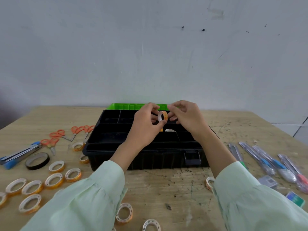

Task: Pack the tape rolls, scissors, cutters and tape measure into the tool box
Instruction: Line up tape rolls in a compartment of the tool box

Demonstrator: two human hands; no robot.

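Both hands meet above the middle of the open black tool box [145, 157], which stands on the wooden bench [175, 185] with its green lid [126, 106] folded back on the far side. Between them they hold one small orange-and-white tape roll [163, 116], standing on edge in the air over the box's rear compartments.

The left hand [146, 124] has its fingers curled and pinches the roll from the left and from below. The right hand [185, 117] has its fingers bent and grips the roll's right edge with its fingertips. Pale green sleeves cover both forearms, which reach in over the box's near wall.

Inside the box, below the held roll, a white curved shape [170, 130] shows in one compartment; it is too hidden to name.

Left of the box lie several orange-handled scissors [76, 130], a black roll of tape [37, 160] and many loose tape rolls [55, 180], two of them just beside the box's left wall. More rolls lie on the bench in front of the box [124, 214], and one sits by the right sleeve [209, 182].

Right of the box, a row of cutters [266, 160] lies well apart from both hands.
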